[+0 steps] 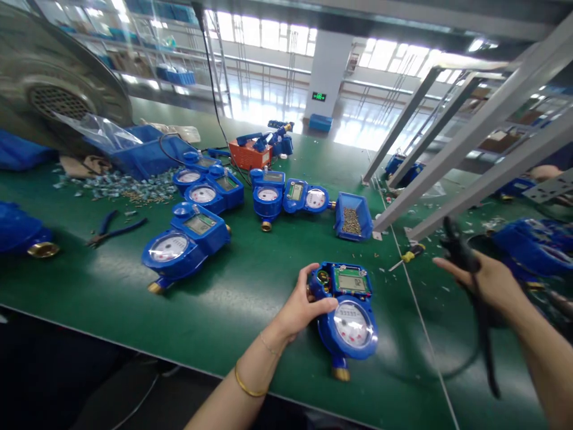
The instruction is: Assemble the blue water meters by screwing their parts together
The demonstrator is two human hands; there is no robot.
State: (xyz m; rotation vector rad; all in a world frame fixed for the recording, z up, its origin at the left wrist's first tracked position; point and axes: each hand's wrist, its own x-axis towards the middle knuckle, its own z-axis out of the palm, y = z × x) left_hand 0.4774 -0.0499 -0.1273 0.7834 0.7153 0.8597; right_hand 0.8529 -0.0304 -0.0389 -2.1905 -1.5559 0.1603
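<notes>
My left hand is closed around the left side of a blue water meter, its thumb on the rim of the round dial. The meter's upper housing lacks a cover, so a green circuit board with a small display shows. A brass fitting points toward me. At the right, my right hand grips a black tool, raised above the bench and smeared by motion. A dark cord seems to trail from it; its exact kind cannot be made out. Between the hands lies a yellow-and-black screwdriver.
Several blue water meters stand left and ahead. A blue tray holds small screws. Pliers, scattered small parts, an orange box and a large fan are leftward. Metal posts rise right; another person's hand shows there.
</notes>
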